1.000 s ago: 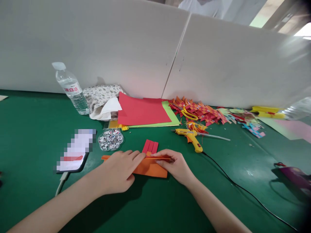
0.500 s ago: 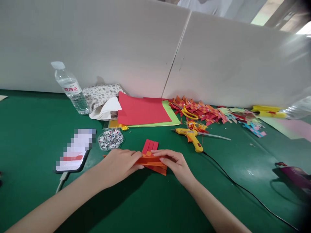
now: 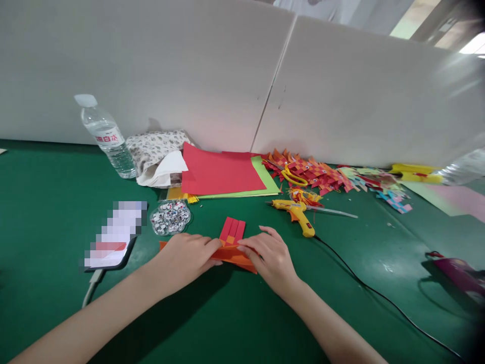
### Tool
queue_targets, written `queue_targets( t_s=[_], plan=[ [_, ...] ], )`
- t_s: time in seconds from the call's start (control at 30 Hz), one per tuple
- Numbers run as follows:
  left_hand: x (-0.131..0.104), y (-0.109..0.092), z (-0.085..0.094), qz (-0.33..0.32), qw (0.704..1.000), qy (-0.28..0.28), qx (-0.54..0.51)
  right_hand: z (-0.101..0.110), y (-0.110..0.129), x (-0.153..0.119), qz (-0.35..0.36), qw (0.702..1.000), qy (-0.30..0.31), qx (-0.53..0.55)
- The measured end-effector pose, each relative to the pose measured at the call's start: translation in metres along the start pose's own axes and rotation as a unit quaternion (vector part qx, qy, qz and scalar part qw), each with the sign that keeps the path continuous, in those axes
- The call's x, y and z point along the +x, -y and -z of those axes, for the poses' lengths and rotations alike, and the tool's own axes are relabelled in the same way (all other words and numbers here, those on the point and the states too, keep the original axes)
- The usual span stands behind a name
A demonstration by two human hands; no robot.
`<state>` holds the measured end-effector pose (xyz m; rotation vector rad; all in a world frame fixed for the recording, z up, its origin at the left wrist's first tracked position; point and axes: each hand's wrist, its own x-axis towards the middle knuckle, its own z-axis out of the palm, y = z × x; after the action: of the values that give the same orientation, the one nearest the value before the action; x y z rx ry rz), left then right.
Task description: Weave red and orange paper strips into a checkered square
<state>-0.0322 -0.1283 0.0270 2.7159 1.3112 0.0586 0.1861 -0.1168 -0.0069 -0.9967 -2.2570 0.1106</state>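
Orange paper strips [image 3: 233, 254] lie crosswise over red paper strips [image 3: 232, 230], with a small orange-and-red woven patch where they meet. My left hand [image 3: 189, 255] pinches the orange strips from the left, thumb below and fingers above. My right hand [image 3: 267, 253] is closed on the right part of the orange strips, with one finger raised off them. The red strips point away from me, flat on the green table [image 3: 212, 313]. The fingers cover part of the weave.
Behind the hands lie red sheets [image 3: 223, 172], a pouch [image 3: 155, 149] and a clear pack of googly eyes [image 3: 170, 217]. A phone [image 3: 117, 232] and bottle [image 3: 109, 139] stand left; a yellow glue gun [image 3: 299, 215], scissors [image 3: 293, 176] and woven pieces [image 3: 314, 174] lie right.
My right hand has shifted slightly along the orange strips, and one of its fingers has lifted. The orange strips now cover more of the piece's lower part. My left hand keeps its hold.
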Motion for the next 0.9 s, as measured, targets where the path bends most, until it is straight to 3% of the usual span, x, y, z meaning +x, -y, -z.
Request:
queue_targets(
  t_s=[0.37, 0.7, 0.9],
  plan=[
    [0.001, -0.002, -0.005, 0.008, 1.000, -0.006, 0.008, 0.008, 0.012, 0.003, 0.095, 0.992, 0.043, -0.074],
    [0.003, -0.009, -0.005, 0.007, 0.999, 0.001, -0.032, 0.006, 0.008, -0.005, 0.100, 0.989, 0.008, -0.109],
    [0.000, 0.000, 0.000, 0.036, 0.999, 0.008, -0.025, 0.009, 0.008, -0.004, 0.090, 0.988, 0.016, -0.122]
  ],
)
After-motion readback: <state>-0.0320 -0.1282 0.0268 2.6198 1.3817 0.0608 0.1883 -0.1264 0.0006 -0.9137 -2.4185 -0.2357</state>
